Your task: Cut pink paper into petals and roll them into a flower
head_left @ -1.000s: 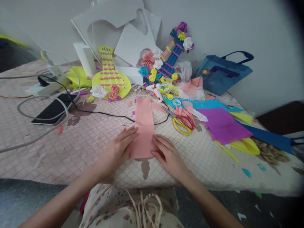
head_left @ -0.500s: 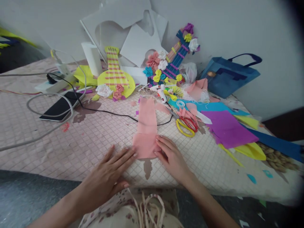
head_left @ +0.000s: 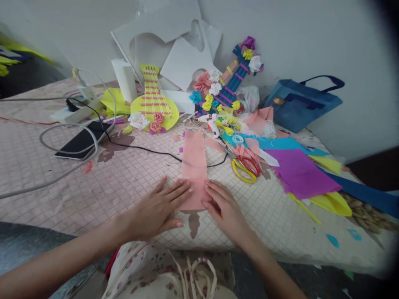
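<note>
The pink strip (head_left: 193,153) lay lengthwise on the counter (head_left: 124,187), its near end squarely in front of the person, probably so that both hands could reach its long edges evenly. The left hand (head_left: 156,211) was flat, fingers extended and loosely spread, their tips over the left part of the near section; it clasped nothing and seemed to be keeping the sheet smooth. The right hand (head_left: 226,209) stood at the opposite edge with curled fingers and the thumb close by, perhaps to steady that side; whether they pinched the edge could not be told.

The strip looked thin and matte, like crepe paper, with a crosswise line where the near section appeared doubled over. A black cord (head_left: 140,147) ran beneath it, leaving a faint curved ridge. The counter's covering had a diamond grid and dark stains. To the right of the strip lay yellow-handled scissors (head_left: 243,171) and a smooth purple sheet (head_left: 304,172); behind it were a white glue gun (head_left: 213,124), a rounded yellow guitar shape (head_left: 156,109) strung with white thread, and crumpled paper flowers (head_left: 202,83).
</note>
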Available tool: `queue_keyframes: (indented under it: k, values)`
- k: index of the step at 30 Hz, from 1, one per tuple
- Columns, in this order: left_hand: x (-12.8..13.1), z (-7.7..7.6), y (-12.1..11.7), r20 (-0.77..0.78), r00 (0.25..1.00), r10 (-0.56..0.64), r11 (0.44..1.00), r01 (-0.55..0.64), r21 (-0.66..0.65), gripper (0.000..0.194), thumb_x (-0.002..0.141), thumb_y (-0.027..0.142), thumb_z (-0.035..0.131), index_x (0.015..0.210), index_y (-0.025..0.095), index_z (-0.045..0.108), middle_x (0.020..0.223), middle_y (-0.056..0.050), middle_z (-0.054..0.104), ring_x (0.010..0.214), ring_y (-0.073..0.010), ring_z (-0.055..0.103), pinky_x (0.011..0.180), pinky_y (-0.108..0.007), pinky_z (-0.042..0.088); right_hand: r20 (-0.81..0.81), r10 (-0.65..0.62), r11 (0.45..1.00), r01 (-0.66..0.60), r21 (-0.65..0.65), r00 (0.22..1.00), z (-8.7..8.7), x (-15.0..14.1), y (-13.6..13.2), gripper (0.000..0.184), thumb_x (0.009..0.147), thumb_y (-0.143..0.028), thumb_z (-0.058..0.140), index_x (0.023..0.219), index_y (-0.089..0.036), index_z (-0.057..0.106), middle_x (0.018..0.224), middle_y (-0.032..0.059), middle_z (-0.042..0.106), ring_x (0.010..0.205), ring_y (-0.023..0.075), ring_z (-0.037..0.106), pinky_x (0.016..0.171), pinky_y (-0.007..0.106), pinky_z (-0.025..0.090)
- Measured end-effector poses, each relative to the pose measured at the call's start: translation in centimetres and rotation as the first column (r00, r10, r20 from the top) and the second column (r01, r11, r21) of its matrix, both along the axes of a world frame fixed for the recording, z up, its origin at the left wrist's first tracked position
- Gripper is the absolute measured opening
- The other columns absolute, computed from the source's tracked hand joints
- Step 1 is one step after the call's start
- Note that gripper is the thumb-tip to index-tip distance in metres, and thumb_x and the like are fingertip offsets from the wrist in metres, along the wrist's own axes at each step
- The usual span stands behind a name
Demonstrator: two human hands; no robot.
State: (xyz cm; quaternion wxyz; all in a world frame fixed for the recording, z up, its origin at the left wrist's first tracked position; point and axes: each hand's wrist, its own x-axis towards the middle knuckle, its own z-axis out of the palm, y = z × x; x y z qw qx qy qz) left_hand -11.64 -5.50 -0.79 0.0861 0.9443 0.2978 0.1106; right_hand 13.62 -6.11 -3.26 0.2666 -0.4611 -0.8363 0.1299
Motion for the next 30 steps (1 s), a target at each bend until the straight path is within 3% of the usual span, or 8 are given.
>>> queue_keyframes:
  k: [5, 9, 15, 19, 22, 26, 30]
  values:
    - [-3.2, -1.4, -0.1, -0.050, 0.992, 0.116, 0.993, -0.115, 0.020, 0.070, 0.089, 0.051, 0.038, 0.147, 0.022, 0.010, 0.150, -0.009, 0.023, 0.139, -0.0242, 0.020, 0.113, -0.048, 0.007, -0.008, 0.001, 1.000, -0.001, 0.006, 1.000, -0.1, 0.1, -0.1, 0.044, 0.086, -0.021, 0.051, 0.130, -0.020, 0.050, 0.132, 0.0110, 0.052, 0.125, 0.0244, 0.043, 0.104, 0.047, 0.039]
    - [-4.0, -0.8, 0.1, -0.014, 0.985, 0.172, 0.985, -0.172, 0.004, 0.069, 0.091, 0.046, 0.038, 0.147, 0.020, 0.008, 0.151, -0.012, 0.022, 0.138, -0.0248, 0.022, 0.113, -0.047, 0.011, -0.014, -0.009, 1.000, 0.009, -0.004, 1.000, -0.1, 0.0, -0.1, 0.043, 0.086, -0.022, 0.051, 0.130, -0.022, 0.050, 0.132, 0.0104, 0.052, 0.124, 0.0252, 0.044, 0.102, 0.048, 0.040]
    - [-2.3, -0.2, -0.3, -0.012, 1.000, 0.008, 0.999, -0.009, -0.035, 0.076, 0.087, 0.054, 0.040, 0.147, 0.020, 0.006, 0.151, -0.012, 0.020, 0.139, -0.0264, 0.018, 0.112, -0.051, 0.002, -0.020, -0.011, 1.000, 0.011, -0.009, 1.000, -0.2, 0.0, -0.1, 0.043, 0.087, -0.024, 0.051, 0.130, -0.022, 0.050, 0.131, 0.0105, 0.052, 0.124, 0.0256, 0.044, 0.102, 0.049, 0.040]
    - [-3.6, -0.3, -1.1, -0.111, 0.993, 0.030, 0.998, -0.036, -0.056, 0.072, 0.089, 0.049, 0.041, 0.147, 0.023, 0.006, 0.152, -0.008, 0.019, 0.140, -0.0257, 0.016, 0.111, -0.052, -0.003, -0.021, -0.003, 1.000, 0.003, -0.007, 1.000, -0.2, 0.1, -0.1, 0.043, 0.087, -0.022, 0.050, 0.130, -0.020, 0.050, 0.132, 0.0106, 0.052, 0.125, 0.0246, 0.043, 0.104, 0.048, 0.039]
    - [-4.4, 0.0, -1.3, -0.102, 0.994, 0.050, 0.997, -0.056, -0.057, 0.071, 0.091, 0.045, 0.040, 0.147, 0.022, 0.002, 0.151, -0.009, 0.019, 0.140, -0.0253, 0.016, 0.111, -0.052, -0.001, -0.029, -0.004, 1.000, 0.004, 0.007, 1.000, -0.2, 0.0, -0.1, 0.042, 0.087, -0.023, 0.051, 0.129, -0.020, 0.051, 0.130, 0.0107, 0.053, 0.124, 0.0247, 0.044, 0.103, 0.048, 0.039]
    - [-3.5, 0.2, -1.2, -0.048, 0.998, 0.049, 0.998, -0.051, -0.038, 0.076, 0.089, 0.050, 0.041, 0.147, 0.020, 0.003, 0.152, -0.012, 0.016, 0.140, -0.0284, 0.014, 0.110, -0.054, 0.001, -0.024, -0.011, 1.000, 0.011, 0.002, 1.000, -0.1, 0.0, -0.1, 0.042, 0.087, -0.024, 0.051, 0.129, -0.020, 0.050, 0.131, 0.0106, 0.053, 0.124, 0.0247, 0.044, 0.103, 0.048, 0.039]
    - [-2.9, -0.1, -1.6, -0.063, 0.998, -0.023, 0.999, 0.020, -0.049, 0.072, 0.087, 0.052, 0.042, 0.146, 0.025, 0.011, 0.151, -0.007, 0.021, 0.140, -0.0276, 0.015, 0.109, -0.056, -0.007, -0.013, -0.004, 1.000, 0.004, -0.005, 1.000, -0.1, 0.0, -0.1, 0.042, 0.087, -0.023, 0.050, 0.129, -0.019, 0.050, 0.132, 0.0107, 0.052, 0.125, 0.0244, 0.042, 0.104, 0.047, 0.039]
